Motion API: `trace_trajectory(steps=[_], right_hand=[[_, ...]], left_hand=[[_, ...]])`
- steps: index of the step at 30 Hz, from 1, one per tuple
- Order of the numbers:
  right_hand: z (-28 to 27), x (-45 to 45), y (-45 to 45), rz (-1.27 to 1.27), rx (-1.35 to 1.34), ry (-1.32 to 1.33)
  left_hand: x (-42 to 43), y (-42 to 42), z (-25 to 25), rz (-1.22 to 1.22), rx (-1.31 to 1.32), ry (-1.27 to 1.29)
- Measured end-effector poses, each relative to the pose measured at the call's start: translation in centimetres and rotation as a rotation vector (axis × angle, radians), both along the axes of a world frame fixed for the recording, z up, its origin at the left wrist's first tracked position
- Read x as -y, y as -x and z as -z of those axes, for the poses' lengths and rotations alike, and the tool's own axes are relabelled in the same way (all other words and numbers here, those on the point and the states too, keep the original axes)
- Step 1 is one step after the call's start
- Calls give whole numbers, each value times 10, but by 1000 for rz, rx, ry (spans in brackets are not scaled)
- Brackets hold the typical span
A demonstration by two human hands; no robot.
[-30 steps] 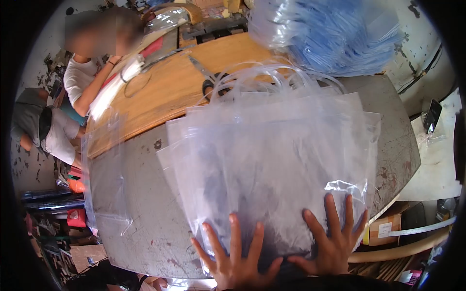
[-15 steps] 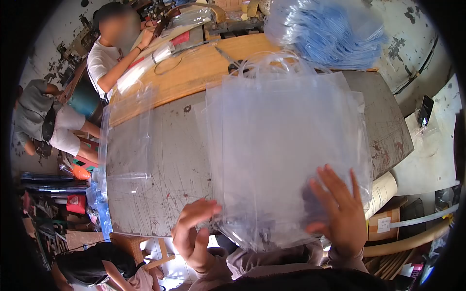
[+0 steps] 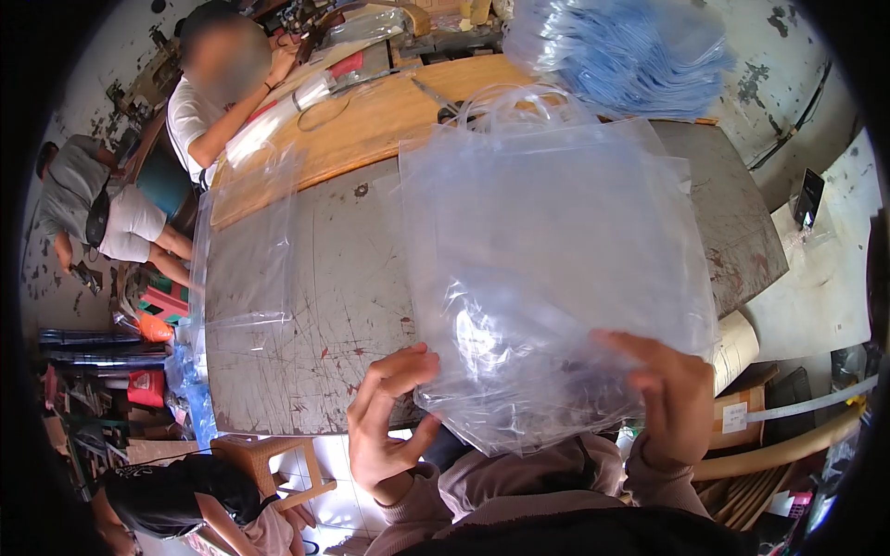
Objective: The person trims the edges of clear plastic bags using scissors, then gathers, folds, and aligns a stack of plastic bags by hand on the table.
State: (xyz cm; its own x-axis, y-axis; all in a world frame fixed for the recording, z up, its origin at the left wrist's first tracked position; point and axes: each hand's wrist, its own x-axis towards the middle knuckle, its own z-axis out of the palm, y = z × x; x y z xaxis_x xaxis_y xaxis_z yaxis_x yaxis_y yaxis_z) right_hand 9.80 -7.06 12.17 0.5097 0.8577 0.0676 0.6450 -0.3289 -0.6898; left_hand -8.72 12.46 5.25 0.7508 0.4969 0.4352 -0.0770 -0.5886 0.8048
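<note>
A stack of clear plastic bags (image 3: 547, 213) with clear loop handles lies before me, its lower edge by my lap. My left hand (image 3: 389, 417) is at the lower left corner of the stack, fingers curved and thumb apart, open. At the lower right, my right hand (image 3: 672, 394) has its fingers bent on the plastic of the top bag, apparently gripping it; its fingertips are partly blurred. The plastic between my hands is bulged and creased, with a bright reflection. Another clear bag (image 3: 246, 269) lies flat at the left of the table.
Scissors (image 3: 440, 100) lie on the wooden board (image 3: 371, 134) across the grey table (image 3: 348, 278). Blue-tinted plastic (image 3: 630, 69) is piled at the back right. A person in white (image 3: 190, 120) sits at the far left; another stands behind, and one is at lower left near a wooden stool (image 3: 269, 459).
My right hand has gone from spread flat over the bag to bent fingers, and the plastic beneath has buckled. My left hand has moved slightly up and right. The standing person has shifted.
</note>
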Motion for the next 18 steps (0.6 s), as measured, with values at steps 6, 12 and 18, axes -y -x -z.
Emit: trace_trajectory(steps=[6, 12, 18], right_hand=[[-5, -14, 9, -349, 644, -185], [3, -26, 8, -244, 520, -199], [-11, -15, -2, 428, 505, -339]], left_hand=[[-2, 1, -10, -1, -30, -77], [7, -23, -30, -84, -3, -119], [-9, -41, -24, -209, -9, -243]])
